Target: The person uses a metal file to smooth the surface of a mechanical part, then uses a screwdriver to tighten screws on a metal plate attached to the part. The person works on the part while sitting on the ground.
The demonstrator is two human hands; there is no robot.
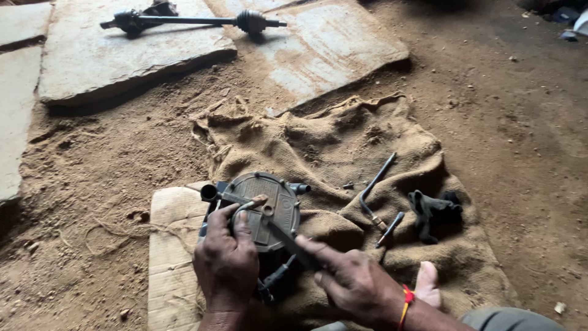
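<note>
Plainly, the round grey metal housing (264,208) sat on a wooden board (174,245) at the near edge of a burlap sack (343,153), right in front of the person. The left hand (226,260) was curled shut on the housing's near rim, thumb and fingers steadying it. The right hand (352,282) was closed round a dark tool (291,242), its tip laid across the lid near a small fitting (267,210).

To work it well, I judged, the left hand should press the housing flat to the board so it cannot turn, while the tool stays seated square on the fitting.

On the sack lay a bent metal tube (375,184), a short rod (390,228) and a black bracket (433,211). Around lay loose dirt floor (520,122) and stone slabs (122,55), with a drive shaft (190,21) on one slab.
</note>
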